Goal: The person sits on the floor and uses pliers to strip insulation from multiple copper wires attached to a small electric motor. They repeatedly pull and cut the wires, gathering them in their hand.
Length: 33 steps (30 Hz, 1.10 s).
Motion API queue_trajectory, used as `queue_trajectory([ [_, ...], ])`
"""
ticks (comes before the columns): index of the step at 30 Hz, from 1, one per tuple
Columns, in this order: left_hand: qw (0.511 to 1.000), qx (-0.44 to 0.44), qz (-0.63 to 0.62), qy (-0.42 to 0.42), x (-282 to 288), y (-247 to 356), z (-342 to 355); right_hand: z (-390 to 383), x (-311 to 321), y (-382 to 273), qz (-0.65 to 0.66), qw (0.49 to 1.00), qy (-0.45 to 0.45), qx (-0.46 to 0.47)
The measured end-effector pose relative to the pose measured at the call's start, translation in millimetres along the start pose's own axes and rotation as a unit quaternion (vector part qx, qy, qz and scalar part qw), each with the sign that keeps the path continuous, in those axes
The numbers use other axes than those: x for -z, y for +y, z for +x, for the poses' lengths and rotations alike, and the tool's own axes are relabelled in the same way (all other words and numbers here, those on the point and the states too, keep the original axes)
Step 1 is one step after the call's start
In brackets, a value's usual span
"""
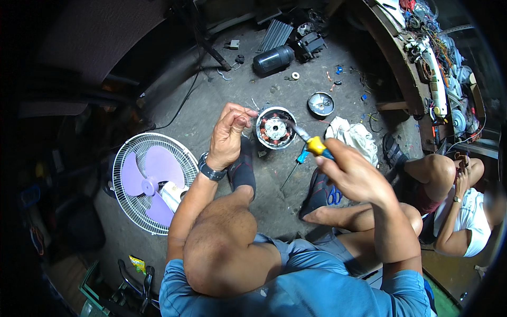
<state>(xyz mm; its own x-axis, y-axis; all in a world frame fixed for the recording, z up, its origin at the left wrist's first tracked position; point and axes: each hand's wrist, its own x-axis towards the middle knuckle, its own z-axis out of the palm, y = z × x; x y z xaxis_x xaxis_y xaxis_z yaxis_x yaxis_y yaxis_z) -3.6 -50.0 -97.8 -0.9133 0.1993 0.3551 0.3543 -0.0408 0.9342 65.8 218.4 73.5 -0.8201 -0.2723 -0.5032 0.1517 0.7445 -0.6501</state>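
Observation:
A round fan motor (273,138) with copper-red windings and a pale hub lies on the floor between my feet. My right hand (355,173) is wrapped round a screwdriver (317,146) with a yellow and blue handle. Its metal blade points toward the motor's right side; whether it touches cannot be told. At the motor's left rim, my left hand (229,133) is closed in a pinch. Thin wires show near those fingertips, but what they hold is too small to make out. A second screwdriver (302,157) with a blue handle lies just below the motor.
A round metal cover (321,104) and a white cloth (353,138) lie right of the motor. To my left is a caged fan with purple blades (149,185). Blue-handled scissors (334,195) rest by my right foot. Another person (467,211) sits at right. A dark cylinder (273,59) lies farther off.

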Motion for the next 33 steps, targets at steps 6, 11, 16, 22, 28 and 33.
queue_trajectory([
  [6, 0.940, 0.200, -0.278, -0.009, -8, -3, -1, 59, -49, 53, -0.075, 0.995, -0.035, -0.051],
  [11, 0.944, 0.084, -0.310, 0.078, 22, 65, 20, 75, -59, 46, -0.092, 0.993, -0.045, -0.060],
  [16, 0.985, 0.013, -0.073, 0.154, 81, 90, 45, 86, -64, 53, -0.116, 0.991, -0.042, -0.059],
  [22, 0.983, 0.087, 0.164, 0.000, 33, 11, 4, 98, -51, 27, -0.150, 0.981, -0.094, -0.084],
  [28, 0.980, 0.145, 0.138, -0.016, 20, -15, -9, 106, -53, 35, -0.171, 0.981, -0.087, -0.041],
  [33, 0.977, 0.151, 0.149, -0.014, 22, -19, -11, 102, -44, 26, -0.162, 0.979, -0.107, -0.058],
])
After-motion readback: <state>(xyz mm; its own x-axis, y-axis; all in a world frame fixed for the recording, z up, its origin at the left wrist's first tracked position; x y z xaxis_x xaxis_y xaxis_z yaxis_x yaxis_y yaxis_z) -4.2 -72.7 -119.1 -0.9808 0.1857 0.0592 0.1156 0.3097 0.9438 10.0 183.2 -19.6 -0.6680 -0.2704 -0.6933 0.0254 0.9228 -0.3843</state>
